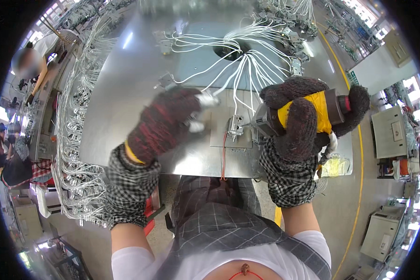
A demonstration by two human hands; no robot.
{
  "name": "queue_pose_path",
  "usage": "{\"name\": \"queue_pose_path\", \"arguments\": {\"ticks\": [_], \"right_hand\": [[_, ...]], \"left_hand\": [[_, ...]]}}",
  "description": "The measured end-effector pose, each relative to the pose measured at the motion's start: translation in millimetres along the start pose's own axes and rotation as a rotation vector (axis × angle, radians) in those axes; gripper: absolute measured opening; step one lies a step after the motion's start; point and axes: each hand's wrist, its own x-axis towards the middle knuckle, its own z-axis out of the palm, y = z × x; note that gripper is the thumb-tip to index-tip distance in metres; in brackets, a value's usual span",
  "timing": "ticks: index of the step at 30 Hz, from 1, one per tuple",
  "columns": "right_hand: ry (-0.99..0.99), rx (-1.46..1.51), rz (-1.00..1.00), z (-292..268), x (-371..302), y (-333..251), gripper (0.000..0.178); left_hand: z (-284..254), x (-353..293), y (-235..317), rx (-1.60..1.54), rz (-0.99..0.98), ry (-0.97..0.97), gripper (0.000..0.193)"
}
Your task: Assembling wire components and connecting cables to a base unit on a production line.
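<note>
Right of centre in the frame, the yellow-taped handheld power tool [322,111] looks rigid and probably fairly heavy, best held around its taped body, where the gloved right hand [301,123] wraps it firmly. Left of centre, the left hand [168,116] is blurred (I cannot tell whether it pinches anything). The metal fitting [236,125] near mid-frame should be light, stiff, best taken by its sides.

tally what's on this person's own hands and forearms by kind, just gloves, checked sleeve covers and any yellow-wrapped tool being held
Dark gloves: 2
Checked sleeve covers: 2
Yellow-wrapped tool: 1, held in the right hand
Total: 5
</note>
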Motion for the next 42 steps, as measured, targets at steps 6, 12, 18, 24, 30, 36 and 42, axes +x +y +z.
{"name": "queue_pose_path", "arguments": {"ticks": [6, 12, 18, 24, 30, 36, 42], "right_hand": [[-0.007, 0.225, 0.237, -5.8, -8.2, 11.2, 0.063], [0.145, 0.735, 0.49, -22.1, -12.6, 23.1, 0.05], [-0.051, -0.032, 0.022, 1.5, -5.5, 10.4, 0.07], [0.103, 0.14, 0.018, 17.0, -5.6, 9.4, 0.078], [-0.001, 0.124, -0.088, 15.9, -2.4, 9.6, 0.081], [0.194, 0.093, -0.025, -23.1, 21.1, 5.2, 0.081], [0.109, 0.272, -0.043, -8.3, 18.3, 6.5, 0.08]], "left_hand": [[46.8, -27.7, 4.9, -0.106, -0.216, -0.001, 0.061], [46.3, -32.8, -1.4, -0.223, -0.227, -0.061, 0.068], [53.1, -41.0, -3.4, -0.614, -0.588, -0.008, 0.069], [56.3, -43.7, -7.7, -0.561, -0.594, -0.035, 0.07], [55.4, -48.4, -10.9, -0.495, -0.556, -0.013, 0.069], [60.8, 11.6, 32.1, -0.33, -0.294, 0.082, 0.068], [63.9, 2.6, 7.3, -0.506, -0.462, 0.037, 0.072]]}}
